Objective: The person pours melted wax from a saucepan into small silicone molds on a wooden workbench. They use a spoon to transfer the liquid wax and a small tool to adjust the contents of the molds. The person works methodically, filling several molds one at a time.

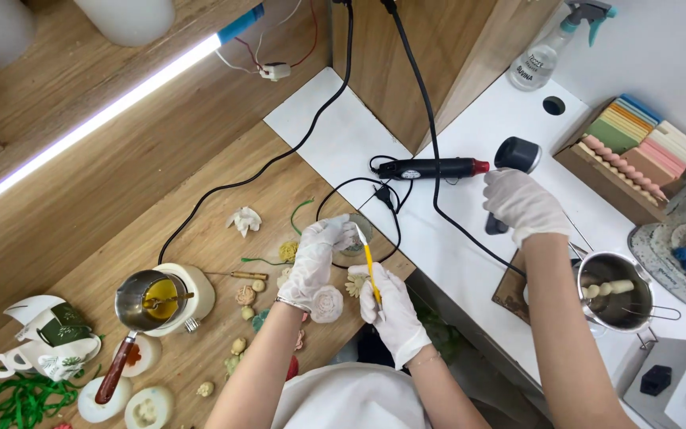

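At frame centre, left hand (pixel 317 258) grips a small glass dish (pixel 356 236); right hand (pixel 391 306), just below, pinches a yellow brush (pixel 369 270) tipped toward it. Co-worker's gloved hand (pixel 520 202) holds heat gun (pixel 515 163), right.

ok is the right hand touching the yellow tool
Touching: the head view shows the right hand closed around the yellow tool at its lower end, while the left hand holds a small glass dish.

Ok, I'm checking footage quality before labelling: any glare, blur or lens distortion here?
Head view: the LED strip is blown out to white and looks slightly bowed, likely wide-lens distortion; the white containers at the top edge are soft; the left hand on a glass dish and the right hand holding a yellow tool are evenly lit and sharp.
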